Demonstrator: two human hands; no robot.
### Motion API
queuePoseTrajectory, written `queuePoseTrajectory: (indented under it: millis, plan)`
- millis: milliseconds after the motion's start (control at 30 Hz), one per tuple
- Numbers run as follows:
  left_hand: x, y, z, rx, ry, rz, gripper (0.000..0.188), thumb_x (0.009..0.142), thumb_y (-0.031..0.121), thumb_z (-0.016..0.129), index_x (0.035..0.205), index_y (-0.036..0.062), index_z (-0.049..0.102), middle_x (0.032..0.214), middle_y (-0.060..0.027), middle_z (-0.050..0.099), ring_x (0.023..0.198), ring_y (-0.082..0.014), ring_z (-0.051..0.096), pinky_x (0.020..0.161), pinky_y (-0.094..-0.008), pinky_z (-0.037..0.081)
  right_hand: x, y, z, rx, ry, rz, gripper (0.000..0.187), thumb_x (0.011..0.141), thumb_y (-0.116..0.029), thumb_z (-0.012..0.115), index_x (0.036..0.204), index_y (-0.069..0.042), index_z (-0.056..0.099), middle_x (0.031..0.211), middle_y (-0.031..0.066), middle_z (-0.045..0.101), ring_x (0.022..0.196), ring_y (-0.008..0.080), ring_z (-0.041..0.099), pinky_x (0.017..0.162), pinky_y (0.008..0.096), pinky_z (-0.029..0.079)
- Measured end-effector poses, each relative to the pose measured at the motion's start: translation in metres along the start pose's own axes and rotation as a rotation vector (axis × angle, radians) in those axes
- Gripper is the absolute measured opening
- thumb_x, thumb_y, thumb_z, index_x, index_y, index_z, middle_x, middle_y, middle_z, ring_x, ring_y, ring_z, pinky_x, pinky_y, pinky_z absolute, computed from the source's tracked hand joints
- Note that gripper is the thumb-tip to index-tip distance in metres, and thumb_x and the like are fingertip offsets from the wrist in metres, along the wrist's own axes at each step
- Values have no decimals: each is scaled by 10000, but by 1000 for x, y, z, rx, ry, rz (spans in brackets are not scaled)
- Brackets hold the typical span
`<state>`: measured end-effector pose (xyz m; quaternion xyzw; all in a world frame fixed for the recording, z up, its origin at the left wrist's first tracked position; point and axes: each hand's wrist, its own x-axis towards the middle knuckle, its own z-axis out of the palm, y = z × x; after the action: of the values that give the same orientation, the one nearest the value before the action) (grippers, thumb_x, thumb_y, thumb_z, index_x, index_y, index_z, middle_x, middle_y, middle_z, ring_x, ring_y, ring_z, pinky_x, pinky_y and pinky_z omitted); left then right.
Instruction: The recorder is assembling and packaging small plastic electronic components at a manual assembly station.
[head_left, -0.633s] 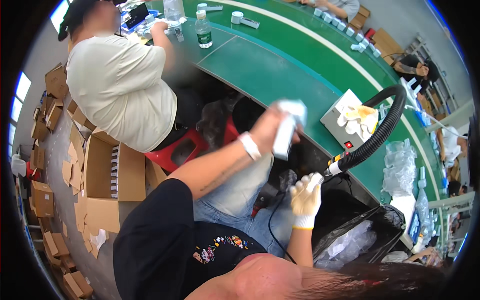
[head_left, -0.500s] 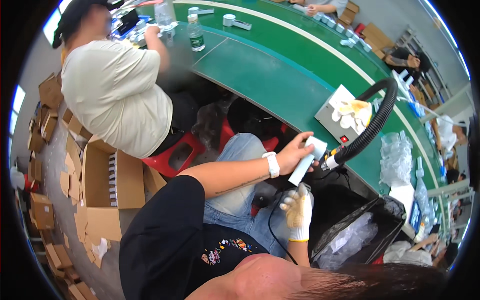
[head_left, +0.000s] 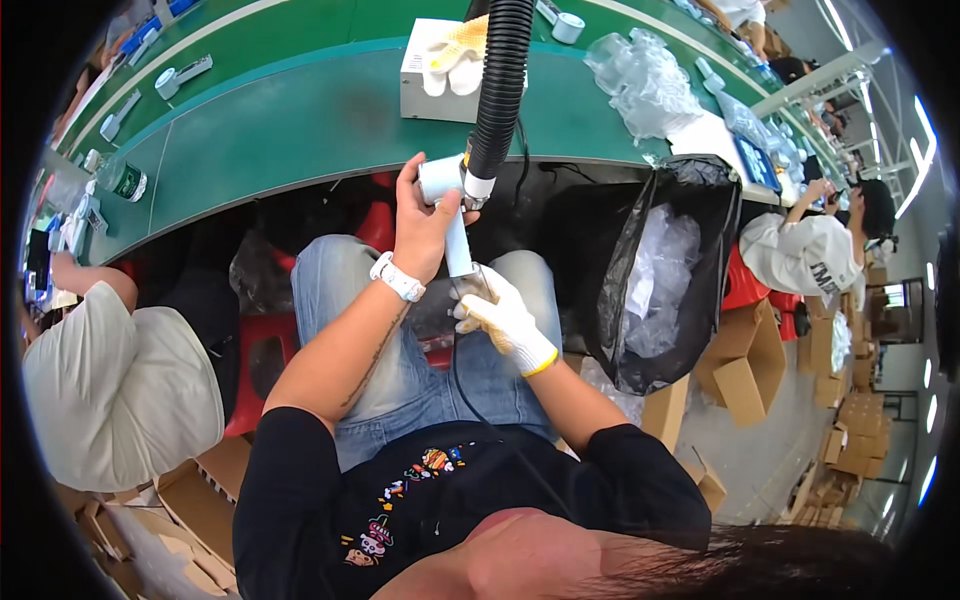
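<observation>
Beside a corrugated hose (head_left: pixel 504 100), a pale-blue handled device (head_left: pixel 458 246) is seemingly being aligned, clasped by left hand (head_left: pixel 424 232); grip of right hand (head_left: pixel 503 315) unclear; steadiness needed next.

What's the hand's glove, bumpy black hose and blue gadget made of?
The cream, yellow-edged cloth glove seems matte and knitted, with soft folds. The ribbed black hose is probably flexible plastic: its ridges shine. The pale-blue, cylinder-headed gadget looks like smooth, hard plastic, with crisp edges.

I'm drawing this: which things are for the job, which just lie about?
Seemingly for the job:
pale blue device, in the left hand
black hose, ending beside the device
glove on the right hand

Seemingly lying about:
gloves on the grey box
water bottle
cardboard boxes
</observation>
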<state>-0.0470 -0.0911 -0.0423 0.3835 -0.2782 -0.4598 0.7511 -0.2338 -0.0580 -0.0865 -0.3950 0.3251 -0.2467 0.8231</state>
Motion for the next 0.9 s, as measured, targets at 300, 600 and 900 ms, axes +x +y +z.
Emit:
queuePoseTrajectory:
  millis: [300, 600, 900]
  plan:
    - [-13, 16, -34, 47, 66, 152, 658, 996, 60, 658, 1510, 90, 249, 1323, -147, 534, 1045, -236, 676, 893, -414, 615, 17, 12, 20, 122, -202, 69, 534, 997, -326, 675, 1427, -76, 479, 1152, 125, 643, 861, 195, 671, 670, 372, 610]
    - [-37, -14, -68, 508, -64, 283, 592, 988, 206, 721, 1434, 122, 341, 1256, -88, 533, 1060, -178, 606, 891, -346, 549, 54, -23, 34, 281, -27, 162, 761, 1029, -717, 325, 1446, -101, 482, 1152, 143, 640, 821, 245, 657, 625, 376, 584]
    - [-31, 27, -74, -153, 56, -128, 473, 975, 238, 735, 1332, 133, 443, 1257, -90, 610, 1071, -183, 629, 921, -402, 544, 28, -15, 7, 825, -449, 425, 676, 1033, -523, 571, 1526, -77, 448, 1207, 139, 647, 828, 249, 655, 714, 365, 589]
